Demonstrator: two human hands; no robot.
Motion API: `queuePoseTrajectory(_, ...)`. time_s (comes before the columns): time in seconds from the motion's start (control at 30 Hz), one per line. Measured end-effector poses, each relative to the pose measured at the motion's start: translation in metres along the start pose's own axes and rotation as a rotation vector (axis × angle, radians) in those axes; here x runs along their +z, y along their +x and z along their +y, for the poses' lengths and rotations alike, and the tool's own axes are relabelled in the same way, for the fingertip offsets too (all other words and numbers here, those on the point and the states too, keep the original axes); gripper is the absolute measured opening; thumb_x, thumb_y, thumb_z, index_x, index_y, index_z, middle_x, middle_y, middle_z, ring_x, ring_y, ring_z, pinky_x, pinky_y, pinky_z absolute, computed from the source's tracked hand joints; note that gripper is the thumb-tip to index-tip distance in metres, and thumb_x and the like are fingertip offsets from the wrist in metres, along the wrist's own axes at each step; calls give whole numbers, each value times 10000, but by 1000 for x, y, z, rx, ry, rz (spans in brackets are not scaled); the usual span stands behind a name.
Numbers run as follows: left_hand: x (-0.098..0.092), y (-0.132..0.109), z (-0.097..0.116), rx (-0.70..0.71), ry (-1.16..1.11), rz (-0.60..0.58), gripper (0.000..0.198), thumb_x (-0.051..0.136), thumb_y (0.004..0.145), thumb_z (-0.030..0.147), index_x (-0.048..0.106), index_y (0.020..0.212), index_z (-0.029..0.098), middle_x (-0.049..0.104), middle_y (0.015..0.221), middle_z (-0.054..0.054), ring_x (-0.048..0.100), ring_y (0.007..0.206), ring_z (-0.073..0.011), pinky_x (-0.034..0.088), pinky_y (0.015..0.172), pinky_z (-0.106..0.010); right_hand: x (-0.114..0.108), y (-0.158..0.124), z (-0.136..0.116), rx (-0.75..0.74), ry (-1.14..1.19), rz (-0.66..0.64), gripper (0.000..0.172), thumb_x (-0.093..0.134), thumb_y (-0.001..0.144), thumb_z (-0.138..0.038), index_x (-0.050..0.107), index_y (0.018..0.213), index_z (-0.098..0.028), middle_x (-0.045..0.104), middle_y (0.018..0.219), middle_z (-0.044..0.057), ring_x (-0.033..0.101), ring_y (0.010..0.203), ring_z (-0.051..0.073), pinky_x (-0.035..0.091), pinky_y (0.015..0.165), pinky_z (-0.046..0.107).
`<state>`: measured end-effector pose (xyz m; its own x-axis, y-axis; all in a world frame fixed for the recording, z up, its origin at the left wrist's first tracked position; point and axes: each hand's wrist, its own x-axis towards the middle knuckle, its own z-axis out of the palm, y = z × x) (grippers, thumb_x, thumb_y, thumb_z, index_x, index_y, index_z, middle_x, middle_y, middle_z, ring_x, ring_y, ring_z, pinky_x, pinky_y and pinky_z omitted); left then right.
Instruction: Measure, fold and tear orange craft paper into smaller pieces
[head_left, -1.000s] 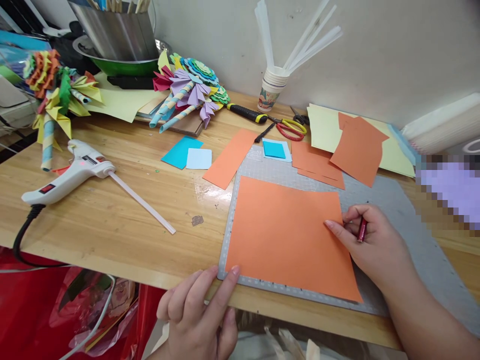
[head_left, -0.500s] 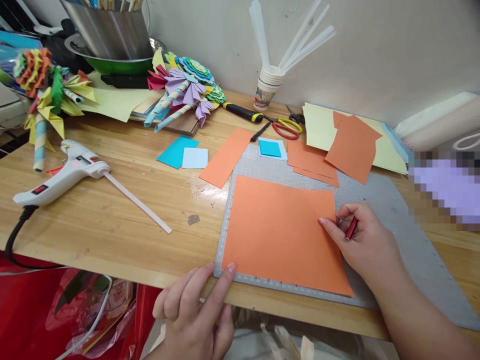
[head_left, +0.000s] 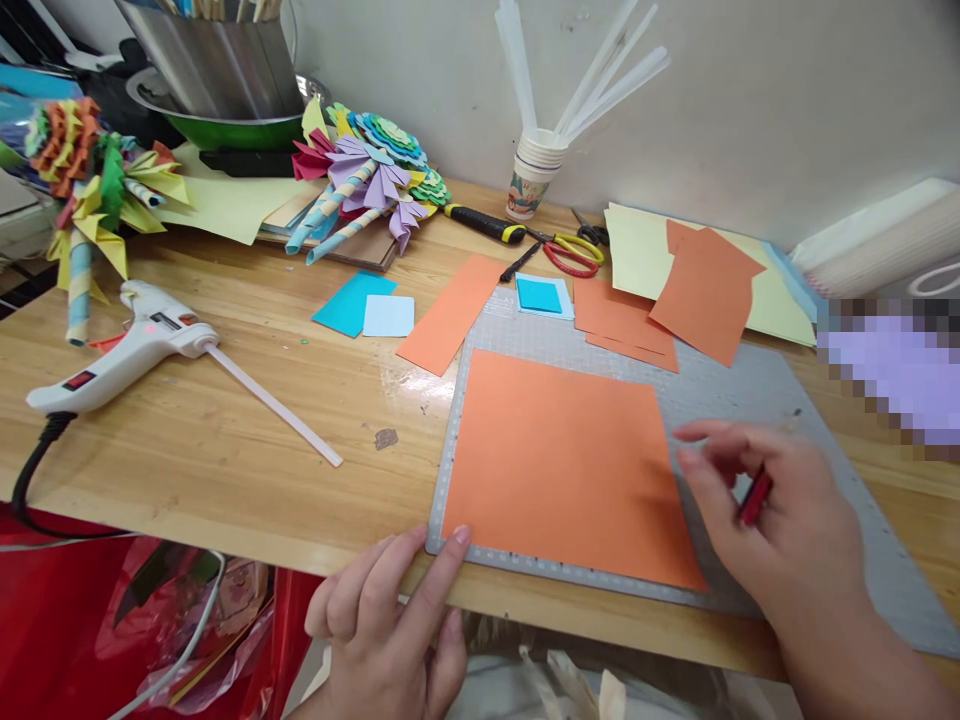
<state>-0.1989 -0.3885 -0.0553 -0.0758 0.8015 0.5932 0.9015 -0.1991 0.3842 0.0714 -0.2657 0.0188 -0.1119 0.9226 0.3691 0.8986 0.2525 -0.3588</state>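
A large orange sheet of paper (head_left: 562, 470) lies on the grey cutting mat (head_left: 795, 500), close to its left and front edges. My left hand (head_left: 397, 610) has its fingers stretched, the index fingertip resting on the sheet's near-left corner. Just past the sheet's right edge is my right hand (head_left: 772, 510), slightly blurred and apart from the paper. A slim red pen (head_left: 754, 497) sits tucked in its curled fingers, while thumb and forefinger are apart; the pen's tip is hidden.
Orange offcuts (head_left: 450, 315), blue squares (head_left: 540, 295) and scissors (head_left: 574, 255) lie behind the sheet. On the left are a glue gun (head_left: 142, 345) and paper flowers (head_left: 367, 180). A paper cup (head_left: 536, 175) holds glue sticks. Stacked paper (head_left: 637, 250) stands back right.
My right hand has let go of the orange sheet's right edge and moved right and slightly nearer, with the pen still in it. My left hand stays in place.
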Motion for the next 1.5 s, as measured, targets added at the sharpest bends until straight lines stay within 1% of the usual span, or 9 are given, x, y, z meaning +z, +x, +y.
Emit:
queuePoseTrajectory(0.13,-1,0,0,-11,7,-20,456,542,837,283,579,1287,355,562,1125,-65,482,997,-233,304,931,-395,-14,-17,-18,-579,289,-460,243,544,846,-174,520,1060,-286,690,1175,41,629,1116,203,497,953,340)
queuePoseTrajectory(0.23,-1,-1,0,-11,-5,-30,483,549,833,275,559,1307,362,557,1140,-64,479,1008,-239,303,957,-401,-15,-26,-24,-698,308,-602,302,573,825,-142,524,1100,-256,650,1264,56,568,1218,196,406,1087,358)
queuePoseTrajectory(0.53,-8,2,-9,126,43,-105,469,599,818,282,586,1286,277,544,1204,-91,479,1052,-251,313,953,-397,-8,-41,-8,-635,280,-604,294,540,850,-110,539,1115,-239,579,1343,86,508,1264,209,336,1113,402)
queuePoseTrajectory(0.8,-17,45,11,139,-41,-168,189,464,919,285,645,905,232,666,1234,6,509,1210,-221,167,1073,-412,-9,-39,-9,-667,244,-613,326,542,876,-141,537,1193,-216,572,1353,88,494,1282,198,341,1116,395)
queuePoseTrajectory(0.9,-17,64,15,145,-54,-209,232,455,939,265,587,756,211,703,1144,6,577,1100,-191,243,1019,-379,-10,-34,-12,-639,261,-619,359,545,879,-150,539,1229,-229,607,1318,77,533,1252,191,391,1091,376)
queuePoseTrajectory(1.03,-10,77,18,154,42,-231,172,486,928,207,643,997,200,713,948,-15,583,949,-196,336,882,-362,-21,-14,-21,-566,308,-696,357,559,882,-195,570,1232,-270,680,1207,43,604,1171,195,472,1026,344)
queuePoseTrajectory(1.2,-3,75,17,100,54,-250,203,506,925,239,662,1055,253,679,1165,-14,569,1097,-212,301,974,-403,-28,30,-32,-388,410,-877,251,481,936,-281,613,1149,-289,710,1123,30,623,1141,233,548,907,347)
queuePoseTrajectory(1.3,-2,73,16,70,30,-258,204,508,927,251,667,1056,260,641,1272,-8,553,1177,-209,285,1009,-405,-8,52,-40,-333,438,-804,238,440,959,-314,553,1165,-284,623,1298,42,530,1259,234,479,1005,410)
queuePoseTrajectory(1.5,-3,72,16,68,42,-237,214,500,933,278,673,1057,259,649,1264,-2,566,1154,-220,316,975,-403,44,63,-66,-528,300,-746,219,419,968,-306,446,1178,-249,359,1528,68,209,1446,216,128,1180,556)
